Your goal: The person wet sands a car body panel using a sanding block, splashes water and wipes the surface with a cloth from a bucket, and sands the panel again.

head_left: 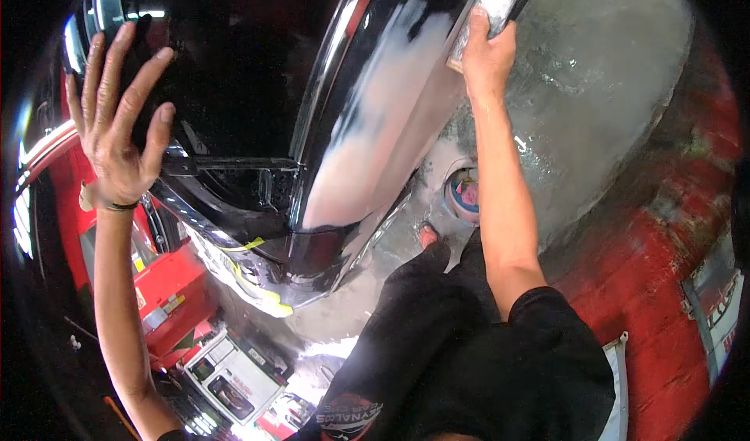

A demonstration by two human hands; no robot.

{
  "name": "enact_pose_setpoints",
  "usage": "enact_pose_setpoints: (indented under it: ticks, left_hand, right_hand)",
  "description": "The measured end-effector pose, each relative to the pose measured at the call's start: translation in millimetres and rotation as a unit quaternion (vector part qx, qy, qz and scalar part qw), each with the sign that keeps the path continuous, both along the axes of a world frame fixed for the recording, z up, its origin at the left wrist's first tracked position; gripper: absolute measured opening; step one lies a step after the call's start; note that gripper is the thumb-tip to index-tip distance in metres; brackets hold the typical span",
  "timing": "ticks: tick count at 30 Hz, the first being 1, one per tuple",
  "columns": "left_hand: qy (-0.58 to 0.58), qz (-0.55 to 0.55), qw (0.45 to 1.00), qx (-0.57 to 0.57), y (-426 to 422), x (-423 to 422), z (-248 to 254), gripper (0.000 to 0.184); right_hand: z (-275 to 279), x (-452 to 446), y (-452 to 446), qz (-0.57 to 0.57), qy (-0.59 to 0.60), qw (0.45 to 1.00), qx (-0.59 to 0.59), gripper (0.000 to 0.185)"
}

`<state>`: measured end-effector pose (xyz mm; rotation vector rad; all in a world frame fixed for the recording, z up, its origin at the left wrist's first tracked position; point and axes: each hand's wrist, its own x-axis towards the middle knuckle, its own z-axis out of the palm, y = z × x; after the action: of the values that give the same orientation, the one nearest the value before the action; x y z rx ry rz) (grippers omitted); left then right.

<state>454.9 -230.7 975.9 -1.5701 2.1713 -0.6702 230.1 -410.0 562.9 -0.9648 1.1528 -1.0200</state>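
My right hand point(490, 60) grips a sanding block point(497, 5) with a wet, whitish-grey top and a light edge. The block lies against the side of a black car panel point(383, 121), next to a large dull pinkish-white patch smeared over the paint. On the left, my left hand point(117, 132) is spread with its fingers apart, holding nothing. It is over the car's dark, glossy surface point(234, 42); whether the palm touches it I cannot tell. A bracelet circles that wrist.
On the wet concrete floor point(594, 121) stands a round bucket point(462, 195) with coloured contents, near my sandalled foot point(427, 234). Yellow tape point(273, 304) sticks to the car's corner. A red brick wall point(641, 285) runs along the right. Behind is a white vehicle point(234, 378).
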Motion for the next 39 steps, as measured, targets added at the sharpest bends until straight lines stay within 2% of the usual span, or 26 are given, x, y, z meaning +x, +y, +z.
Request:
enact_pose_setpoints:
  ticks: [1,3,4,5,6,7,8,11,13,14,15,18,20,21,22,23,25,28,29,30,31,32,33,35,39]
  left_hand:
    - [0.006,-0.01,1.0,0.0,-1,0,-1,0.047]
    - [0.012,-0.016,1.0,-0.002,-1,1,-2,0.048]
    - [0.01,-0.016,1.0,-0.001,-2,1,-3,0.048]
    - [0.008,-0.017,1.0,-0.002,-2,2,-3,0.048]
    - [0.007,-0.017,1.0,-0.002,-1,1,-3,0.048]
    - [0.01,-0.02,1.0,0.0,0,1,-3,0.048]
    - [0.014,-0.025,1.0,-0.001,1,3,-3,0.047]
    - [0.018,-0.039,0.999,-0.009,0,6,-3,0.047]
    - [0.021,-0.048,0.999,-0.008,1,7,-5,0.048]
    - [0.021,-0.06,0.998,-0.006,1,9,-6,0.048]
    - [0.02,-0.074,0.997,-0.006,0,10,-5,0.048]
    - [0.003,-0.101,0.995,0.0,-1,13,-1,0.047]
    - [-0.012,-0.12,0.993,-0.006,-1,19,-2,0.047]
    - [-0.019,-0.129,0.991,-0.009,-1,22,-2,0.047]
    - [-0.031,-0.12,0.992,-0.018,2,20,-4,0.047]
    - [-0.043,-0.11,0.993,-0.027,6,19,-5,0.047]
    - [-0.027,-0.126,0.991,-0.029,6,21,-5,0.047]
    - [-0.025,-0.156,0.986,-0.049,3,34,-5,0.045]
    - [0.007,-0.125,0.991,-0.044,3,28,-6,0.051]
    - [0.039,-0.09,0.995,-0.036,5,15,-9,0.063]
    - [0.07,-0.053,0.996,-0.027,8,5,-10,0.078]
    - [0.062,-0.047,0.997,-0.023,9,0,-8,0.082]
    - [0.058,-0.052,0.997,-0.024,11,3,-8,0.083]
    - [0.055,-0.064,0.996,-0.027,10,8,-9,0.085]
    - [0.05,-0.065,0.996,-0.035,12,4,-10,0.087]
  right_hand:
    - [6,-3,14,0.008,0.006,1.0,0.005,0.045]
    - [6,-6,71,0.012,0.078,0.995,-0.058,0.052]
    - [22,-11,122,0.01,0.046,0.999,-0.013,0.056]
    - [16,-13,175,0.036,0.014,0.998,0.051,0.06]
    - [7,-11,228,0.014,0.009,0.999,0.029,0.063]
    - [-2,-15,273,0.046,0.017,0.996,0.07,0.065]
    - [-7,-15,295,0.027,0.018,0.999,0.022,0.061]
    - [1,-13,239,0.016,-0.007,0.999,0.037,0.055]
    - [10,-9,142,-0.012,-0.021,0.999,-0.049,0.049]
    - [13,-8,98,-0.005,0.045,0.998,-0.038,0.052]
    - [13,-6,61,-0.021,0.035,0.997,-0.063,0.056]
    - [4,4,48,-0.1,0.018,0.986,-0.131,0.046]
    - [5,-9,120,-0.007,0.063,0.997,-0.054,0.056]
    - [-8,-8,168,0.005,0.093,0.994,-0.049,0.051]
    - [-18,-8,222,-0.008,0.044,0.996,-0.08,0.045]
    - [-19,-13,274,0.015,0.014,0.999,-0.027,0.046]
    - [-31,-10,356,-0.028,-0.003,0.999,-0.042,0.048]
    - [-29,-12,342,-0.018,-0.028,0.998,-0.058,0.049]
    - [-26,-12,310,-0.03,-0.01,0.995,-0.099,0.044]
    - [-17,-10,274,-0.021,-0.02,0.999,-0.033,0.04]
    - [-8,-8,237,-0.036,0.009,0.997,-0.065,0.04]
    - [1,-9,210,-0.043,0.066,0.993,-0.087,0.043]
    - [2,-7,197,-0.051,0.04,0.995,-0.078,0.045]
    - [-6,-7,215,-0.022,0.089,0.994,-0.055,0.046]
    - [-35,-7,367,-0.029,0.052,0.997,-0.057,0.045]
